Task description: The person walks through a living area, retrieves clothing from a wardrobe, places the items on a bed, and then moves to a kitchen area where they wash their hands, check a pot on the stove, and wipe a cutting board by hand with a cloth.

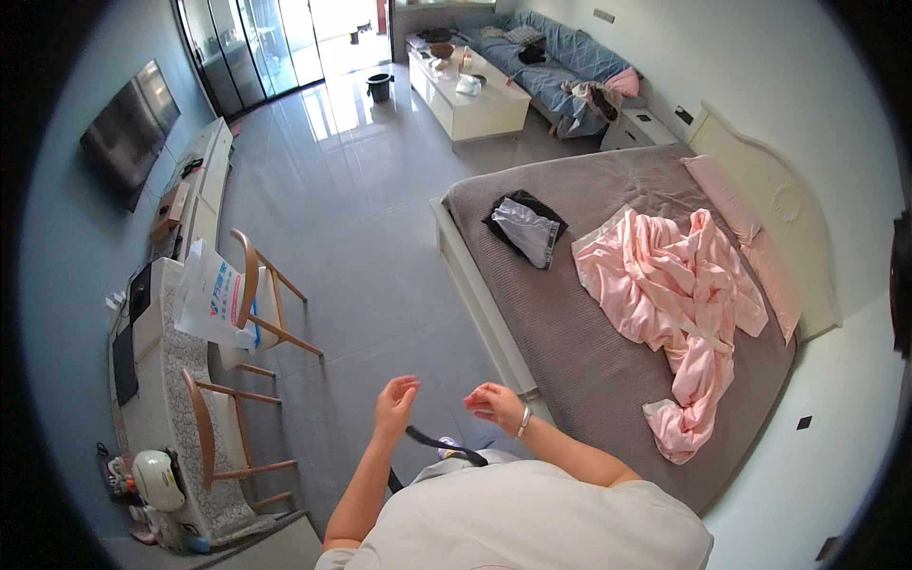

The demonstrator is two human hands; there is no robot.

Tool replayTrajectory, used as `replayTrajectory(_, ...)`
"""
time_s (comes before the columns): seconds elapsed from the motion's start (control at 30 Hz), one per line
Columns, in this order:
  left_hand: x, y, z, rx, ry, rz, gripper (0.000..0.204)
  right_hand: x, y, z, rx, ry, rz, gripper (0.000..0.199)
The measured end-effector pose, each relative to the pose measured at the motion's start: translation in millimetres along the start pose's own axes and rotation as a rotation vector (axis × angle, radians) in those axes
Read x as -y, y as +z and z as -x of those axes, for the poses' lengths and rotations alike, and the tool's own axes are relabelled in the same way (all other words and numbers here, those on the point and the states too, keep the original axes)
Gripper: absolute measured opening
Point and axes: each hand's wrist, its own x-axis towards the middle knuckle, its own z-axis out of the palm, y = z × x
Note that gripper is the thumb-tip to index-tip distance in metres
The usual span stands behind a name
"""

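Both hands are hovering in front of the person's chest, above the grey tiled floor (351, 190) and just off the near corner of the bed (589, 380). The left hand (394, 401) is raising its fingers loosely curled and a little apart, gripping nothing. The right hand (494, 404), with a bracelet at the wrist, is curling its fingers inward with the tips close together — whether anything small is pinched between them cannot be told from this view. A dark strap-like thing (445, 445) is lying just below and between the two hands, possibly against the person's body; neither hand appears to be touching it.

On the bed, a crumpled pink blanket (674, 304) is spreading from the middle toward the foot-end edge, two pink pillows (750, 228) are lying along the headboard edge, and a dark and grey folded garment (527, 228) is sitting near the far edge. Two wooden chairs (242, 380) are standing beside a long counter (176, 418) at the left — a white bag (211, 296) is hanging over one of them
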Motion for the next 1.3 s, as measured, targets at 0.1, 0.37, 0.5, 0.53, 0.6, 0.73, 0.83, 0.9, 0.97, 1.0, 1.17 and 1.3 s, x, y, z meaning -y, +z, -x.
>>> replayTrajectory(0.1,-12.0,-8.8,-66.0,0.047,-0.037,0.028,0.022,25.7,0.2,-58.3,-0.028,0.042,-0.135,0.013)
replayTrajectory(0.37,5.3,-61.6,-272.6,0.027,-0.095,0.122,0.021,167.1,22.0,-230.2,-0.115,0.033,-0.156,0.025)
replayTrajectory(0.5,-43.9,-108.0,-377.8,-0.051,-0.066,0.038,0.021,263.7,69.5,-324.2,0.002,-0.026,-0.070,0.032)
replayTrajectory(0.53,-52.2,-120.0,-405.7,-0.065,-0.049,0.049,0.021,289.4,83.4,-347.2,0.032,-0.058,-0.032,0.032)
replayTrajectory(0.6,-62.2,-135.3,-455.6,-0.082,-0.116,0.065,0.024,336.3,102.0,-385.9,0.040,-0.073,-0.036,0.032)
replayTrajectory(0.73,-74.8,-161.8,-567.9,-0.044,-0.168,0.085,0.028,424.6,131.7,-470.5,-0.008,-0.150,-0.011,0.032)
replayTrajectory(0.83,-83.8,-180.6,-673.0,0.025,-0.195,0.084,0.025,476.3,130.6,-551.2,0.018,-0.179,0.004,0.027)
replayTrajectory(0.9,-101.4,-187.7,-745.2,0.066,-0.206,0.002,0.024,509.0,136.0,-591.8,-0.052,-0.160,-0.055,0.025)
replayTrajectory(0.97,-123.7,-182.2,-817.3,0.150,-0.188,-0.032,0.025,549.0,130.1,-619.2,-0.148,-0.111,-0.122,0.023)
replayTrajectory(1.0,-137.9,-179.0,-857.1,0.192,-0.167,-0.054,0.025,571.4,128.5,-633.1,-0.155,-0.123,-0.174,0.021)
replayTrajectory(1.17,-151.8,-133.1,-1024.2,0.502,-0.161,-0.088,0.021,623.5,98.5,-684.0,-0.282,-0.165,-0.445,0.012)
replayTrajectory(1.3,-149.1,-52.7,-1131.3,0.764,-0.158,-0.198,0.021,647.0,42.3,-730.5,-0.482,-0.157,-0.696,0.009)
